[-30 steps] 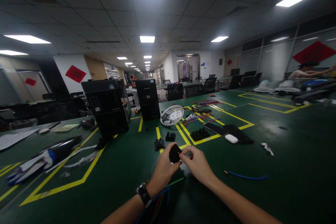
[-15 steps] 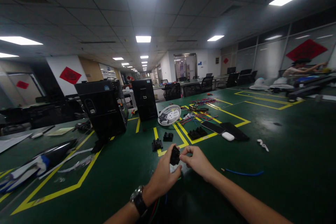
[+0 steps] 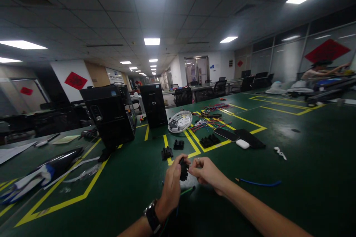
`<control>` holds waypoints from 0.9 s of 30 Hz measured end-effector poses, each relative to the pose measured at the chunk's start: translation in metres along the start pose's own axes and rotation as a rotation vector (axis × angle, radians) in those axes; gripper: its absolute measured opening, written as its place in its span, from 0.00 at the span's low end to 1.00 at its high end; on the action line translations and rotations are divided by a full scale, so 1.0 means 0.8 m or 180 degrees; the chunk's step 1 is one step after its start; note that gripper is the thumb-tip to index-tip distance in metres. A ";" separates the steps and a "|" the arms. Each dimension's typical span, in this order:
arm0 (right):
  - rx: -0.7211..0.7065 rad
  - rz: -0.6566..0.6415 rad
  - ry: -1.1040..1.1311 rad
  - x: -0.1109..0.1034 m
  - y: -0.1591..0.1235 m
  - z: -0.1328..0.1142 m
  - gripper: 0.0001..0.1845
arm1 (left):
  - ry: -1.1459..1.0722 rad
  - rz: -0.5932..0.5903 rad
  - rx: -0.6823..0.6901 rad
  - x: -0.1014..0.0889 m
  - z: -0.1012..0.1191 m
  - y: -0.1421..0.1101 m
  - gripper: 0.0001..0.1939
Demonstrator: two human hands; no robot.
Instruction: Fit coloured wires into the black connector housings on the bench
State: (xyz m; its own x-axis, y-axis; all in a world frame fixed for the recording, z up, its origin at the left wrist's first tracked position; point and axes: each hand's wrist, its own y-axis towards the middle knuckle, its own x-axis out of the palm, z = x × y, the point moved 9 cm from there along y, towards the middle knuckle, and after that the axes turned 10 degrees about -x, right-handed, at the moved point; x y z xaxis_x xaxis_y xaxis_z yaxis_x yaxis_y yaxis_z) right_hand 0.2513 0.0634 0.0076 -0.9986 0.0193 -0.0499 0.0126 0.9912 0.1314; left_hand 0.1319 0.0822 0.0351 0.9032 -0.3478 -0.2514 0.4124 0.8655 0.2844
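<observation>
Green matting with yellow tape lines covered the long bench (image 3: 306, 163) in a wide office lit by ceiling panels. Near the bench's near edge the left hand (image 3: 172, 187), a wristwatch (image 3: 151, 216) on its wrist, and the right hand (image 3: 207, 172) met over the mat, both fingers clamped on a small black plastic part (image 3: 183, 170) held between them just above the surface. Under the hands lay a bundle of coloured wires (image 3: 178, 200), one green strand poking out to the right. Just beyond, two similar black connectors (image 3: 167, 152) (image 3: 178, 144) sat by a yellow line, and a further pair (image 3: 209, 141) lay inside the taped square. A white fan grille (image 3: 180, 121) leaned behind them, with two black computer towers (image 3: 109, 116) (image 3: 153, 105) standing to the left. To the right lay a phone (image 3: 226, 134), a white earbud case (image 3: 243, 143) and a blue wire (image 3: 258, 183). Far right, another person (image 3: 319, 71) leaned over a distant desk.
</observation>
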 end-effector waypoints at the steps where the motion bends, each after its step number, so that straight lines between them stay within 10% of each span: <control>1: -0.0006 -0.0043 0.0037 0.002 0.000 0.001 0.16 | 0.0001 -0.0014 -0.0001 0.001 0.001 -0.001 0.26; 17: -0.0244 -0.0375 0.0450 0.014 -0.003 -0.007 0.22 | 0.0439 -0.0106 0.0326 -0.003 0.023 -0.002 0.18; 27: -0.1114 0.0169 -0.1062 0.012 -0.005 -0.037 0.20 | -0.0440 0.0296 -0.0223 -0.009 0.015 0.008 0.20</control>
State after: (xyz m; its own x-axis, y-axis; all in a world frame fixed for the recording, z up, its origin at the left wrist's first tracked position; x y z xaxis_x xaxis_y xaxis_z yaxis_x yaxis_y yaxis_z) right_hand 0.2404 0.0556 0.0358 -0.9251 0.1662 -0.3414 -0.0124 0.8854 0.4647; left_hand 0.1294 0.0860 0.0497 0.9468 -0.3072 -0.0961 0.3215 0.9175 0.2341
